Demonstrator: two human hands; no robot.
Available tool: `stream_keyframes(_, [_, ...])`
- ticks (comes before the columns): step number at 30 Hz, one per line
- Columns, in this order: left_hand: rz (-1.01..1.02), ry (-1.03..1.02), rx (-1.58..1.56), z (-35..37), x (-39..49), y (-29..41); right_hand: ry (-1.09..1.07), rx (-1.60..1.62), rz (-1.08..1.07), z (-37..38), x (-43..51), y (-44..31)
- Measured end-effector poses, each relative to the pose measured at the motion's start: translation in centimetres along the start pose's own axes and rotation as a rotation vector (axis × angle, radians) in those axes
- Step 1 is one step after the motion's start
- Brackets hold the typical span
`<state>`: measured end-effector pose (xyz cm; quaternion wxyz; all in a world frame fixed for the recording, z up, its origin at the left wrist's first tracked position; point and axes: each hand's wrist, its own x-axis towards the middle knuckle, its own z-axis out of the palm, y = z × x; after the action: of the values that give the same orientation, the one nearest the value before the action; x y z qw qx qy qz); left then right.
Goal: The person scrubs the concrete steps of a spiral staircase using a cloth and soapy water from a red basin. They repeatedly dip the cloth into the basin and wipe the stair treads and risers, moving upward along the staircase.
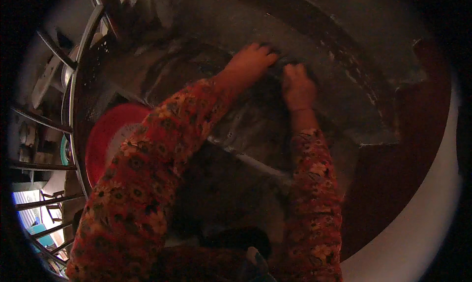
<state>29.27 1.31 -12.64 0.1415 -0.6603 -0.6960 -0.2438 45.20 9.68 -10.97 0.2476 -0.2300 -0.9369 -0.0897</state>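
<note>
My left hand [252, 60] reaches forward over a dim, wet-looking concrete stair step [250, 130], its fingers bent downward. Close beside it on the right is my right hand [299, 86], also with curled fingers. Both hands are low against the step surface. Shadow hides what lies under the fingers, so I cannot tell whether either hand holds a thing. Red flower-patterned sleeves cover my arms. A red plastic basin [107, 134] stands to the left, partly hidden behind my left sleeve; something pale shows inside it.
A metal railing with bars [73, 97] runs along the left side. Beyond it, a cluttered lower area and a bright opening [33, 208] show. On the right, a wall has a maroon lower band [402, 175] and a white upper part [433, 201]. Step edges [258, 164] cross the middle.
</note>
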Motion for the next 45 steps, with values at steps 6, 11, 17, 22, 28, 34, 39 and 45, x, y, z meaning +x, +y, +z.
stream_keyframes(6, [-0.105,0.081,-0.089,0.5,-2.7,-1.7,-0.083,0.063,0.164,1.4,0.7,-2.7])
stream_keyframes(11, [-0.112,0.479,0.004,-5.5,-0.7,-6.9,0.188,0.097,-0.043,-3.1,7.4,-5.5])
stream_keyframes(17, [-0.343,0.121,0.195,-3.8,-2.9,-10.7,-0.086,-0.005,-0.082,4.4,9.3,-10.3])
stream_keyframes(22, [-0.499,0.012,-0.059,-1.8,-6.3,-10.6,-0.09,0.29,0.094,7.7,8.3,-12.1])
stream_keyframes(28, [-0.652,0.106,-0.223,-4.5,-8.5,-11.2,-0.163,0.891,0.267,6.6,8.8,-15.2])
stream_keyframes(34, [-0.698,0.243,-0.452,-2.5,-10.8,-16.2,0.103,0.442,-0.249,2.1,11.2,-12.2])
stream_keyframes(39, [-1.064,0.664,-0.649,-3.6,-9.5,-19.9,0.439,-0.156,-0.268,-0.8,14.3,-5.8])
stream_keyframes(45, [-0.972,0.114,0.138,-6.5,-4.6,-24.8,0.154,-0.095,-0.09,-0.6,15.1,-4.8])
